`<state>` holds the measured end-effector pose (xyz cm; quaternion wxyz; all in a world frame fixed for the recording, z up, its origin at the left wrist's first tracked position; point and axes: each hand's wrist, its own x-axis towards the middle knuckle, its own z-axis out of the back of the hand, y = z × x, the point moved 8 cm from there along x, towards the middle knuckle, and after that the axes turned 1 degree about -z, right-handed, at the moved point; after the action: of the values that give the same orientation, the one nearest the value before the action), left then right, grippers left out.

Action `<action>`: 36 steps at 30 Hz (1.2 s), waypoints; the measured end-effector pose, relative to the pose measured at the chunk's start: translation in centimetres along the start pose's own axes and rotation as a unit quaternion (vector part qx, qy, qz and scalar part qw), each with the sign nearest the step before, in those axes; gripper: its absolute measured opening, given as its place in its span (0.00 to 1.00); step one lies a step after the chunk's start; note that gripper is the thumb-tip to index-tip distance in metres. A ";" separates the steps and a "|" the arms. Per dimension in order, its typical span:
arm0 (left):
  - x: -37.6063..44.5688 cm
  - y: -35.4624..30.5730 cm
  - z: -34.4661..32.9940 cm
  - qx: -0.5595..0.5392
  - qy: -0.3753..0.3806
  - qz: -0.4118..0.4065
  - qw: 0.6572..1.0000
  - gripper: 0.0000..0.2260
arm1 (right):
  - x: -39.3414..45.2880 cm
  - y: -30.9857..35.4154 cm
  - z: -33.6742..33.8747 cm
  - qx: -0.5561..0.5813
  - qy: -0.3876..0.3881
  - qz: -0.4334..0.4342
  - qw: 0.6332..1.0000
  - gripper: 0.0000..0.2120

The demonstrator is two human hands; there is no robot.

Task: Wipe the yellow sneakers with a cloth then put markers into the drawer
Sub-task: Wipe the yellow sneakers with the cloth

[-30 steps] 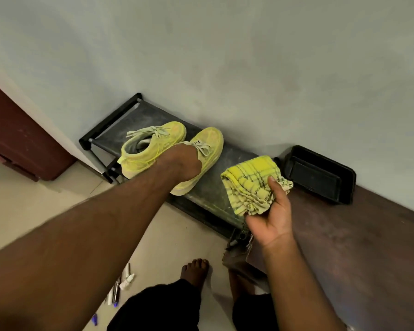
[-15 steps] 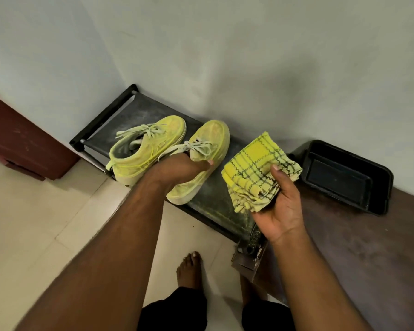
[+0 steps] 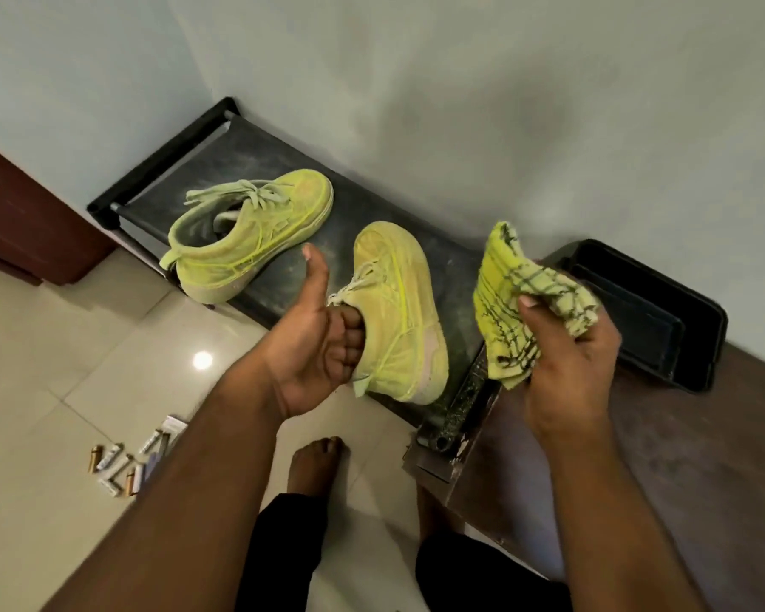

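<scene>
Left hand (image 3: 314, 342): fingers pushed into the collar of the near sneaker (image 3: 398, 311), thumb sticking straight up and free, palm facing the camera. It holds that shoe by the opening, toe aimed at 12 o'clock toward the wall; whether the sole rests on the rack or sits just above it, can't tell. Laces spill over the fingers.

Right hand (image 3: 561, 360): curled round a bunched yellow checked cloth (image 3: 513, 311), thumb pressing on top of the fabric. Cloth sits at 3 o'clock of the held sneaker, near it but not touching.

Second sneaker (image 3: 248, 236) is at 10 o'clock of the held one, apart from it, standing on the rack with its toe toward 2 o'clock and heel hanging slightly past the front edge. Both shoes look dusty.

Black shoe rack (image 3: 257, 156) runs diagonally along the grey wall (image 3: 460, 81), dusty top surface.

Markers (image 3: 124, 466) lie scattered on the tiled floor (image 3: 40, 368) at 7 o'clock of the held sneaker, well apart from it, partly hidden by the left forearm. Count unclear.

Black plastic tray (image 3: 663, 320) sits at 3 o'clock, just past the cloth, on a dark brown wooden surface (image 3: 681, 479) that butts against the rack's right end. One bare foot (image 3: 314, 466) on the tile at 6 o'clock. Dark red-brown furniture panel (image 3: 23, 214) at 9 o'clock, by the wall.
</scene>
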<state>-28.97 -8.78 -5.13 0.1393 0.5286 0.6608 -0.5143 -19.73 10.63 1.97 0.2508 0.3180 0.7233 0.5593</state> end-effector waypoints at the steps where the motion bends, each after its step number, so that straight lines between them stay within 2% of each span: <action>1: 0.4 -0.1 -0.1 -0.017 0.001 0.001 1.000 0.40 | -0.1 0.6 -0.6 -0.087 0.033 0.053 0.994 0.15; 3: 0.9 0.0 -0.2 -0.028 -0.027 0.014 0.999 0.37 | -0.4 1.3 -2.4 -0.223 0.094 0.145 0.959 0.18; 5: 1.0 -0.1 -0.5 -0.045 -0.049 0.014 0.998 0.27 | -0.4 1.1 -4.3 -0.292 0.136 0.207 0.924 0.21; 8: 1.9 -0.4 0.3 -0.073 -0.063 0.003 0.995 0.18 | -0.3 -0.4 -5.9 -0.363 0.184 0.236 0.883 0.25; 12: 2.2 -1.0 2.1 -0.082 -0.064 -0.009 0.994 0.14 | -0.9 -2.1 -6.0 -0.466 0.234 0.250 0.816 0.25; 15: 2.2 -1.2 2.8 -0.065 -0.061 -0.008 0.996 0.14 | -0.9 -2.4 -6.0 -0.471 0.239 0.229 0.818 0.26; 18: 2.5 -1.2 1.9 -0.050 -0.040 -0.004 0.998 0.19 | -1.6 -2.2 -7.2 -0.445 0.262 0.217 0.829 0.23; 22: 3.4 -0.9 1.1 -0.040 -0.057 0.005 0.998 0.27 | -2.7 -2.7 -8.3 -0.452 0.298 0.232 0.808 0.22; 24: 3.8 -0.4 1.1 -0.029 -0.067 0.029 0.997 0.33 | -2.1 -3.4 -7.4 -0.462 0.277 0.208 0.816 0.21; 27: 4.1 0.2 1.2 -0.018 -0.081 0.052 0.995 0.35 | -1.2 -3.8 -5.7 -0.478 0.213 0.167 0.835 0.21; 29: 4.3 0.3 1.3 -0.023 -0.091 0.056 0.994 0.34 | -1.9 -3.5 -6.7 -0.495 0.203 0.187 0.824 0.21; 32: 4.5 0.5 1.6 -0.040 -0.116 0.050 0.991 0.26 | -3.5 -3.7 -9.0 -0.473 0.266 0.225 0.809 0.19; 33: 4.6 0.6 1.8 -0.037 -0.119 0.047 0.991 0.24 | -3.4 -3.9 -8.9 -0.481 0.266 0.222 0.805 0.18; 36: 4.7 0.6 1.5 -0.029 -0.117 0.046 0.992 0.20 | -1.1 -3.9 -5.9 -0.556 0.158 0.168 0.799 0.15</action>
<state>-30.90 -7.49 -9.51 0.2543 0.4908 0.6294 -0.5462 -23.92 5.37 -0.32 0.1689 0.1482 0.2528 0.9411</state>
